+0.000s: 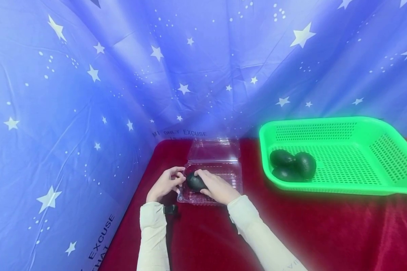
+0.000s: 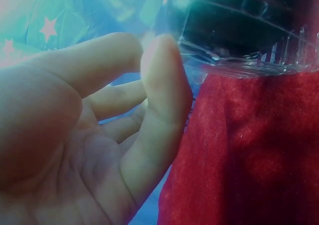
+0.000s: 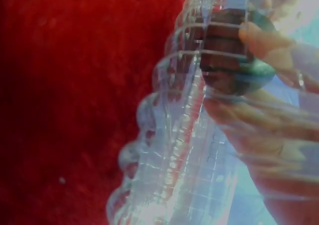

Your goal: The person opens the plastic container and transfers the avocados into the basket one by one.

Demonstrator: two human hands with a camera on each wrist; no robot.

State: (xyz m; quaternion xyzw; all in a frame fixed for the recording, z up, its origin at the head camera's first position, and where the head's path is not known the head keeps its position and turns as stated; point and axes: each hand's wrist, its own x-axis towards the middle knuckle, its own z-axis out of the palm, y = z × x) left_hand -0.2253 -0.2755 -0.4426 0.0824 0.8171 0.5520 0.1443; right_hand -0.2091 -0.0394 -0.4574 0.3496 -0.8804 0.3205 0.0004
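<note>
A dark avocado (image 1: 196,181) is at the left end of a clear plastic clamshell container (image 1: 224,177), its lid raised behind. From above, my right hand (image 1: 220,187) grips this avocado. Through the container's ridged wall, the right wrist view shows the fingers and thumb around the avocado (image 3: 229,60). My left hand (image 1: 167,183) is at the container's left rim, with thumb and finger brought together there. In the left wrist view, these fingertips (image 2: 162,60) pinch at the clear edge, though the exact contact is blurred.
A bright green perforated basket (image 1: 346,190) stands to the right, with three dark avocados (image 1: 305,165) in its left end. Red cloth (image 1: 203,237) covers the table. A blue star-patterned curtain (image 1: 203,75) hangs behind and along the left side.
</note>
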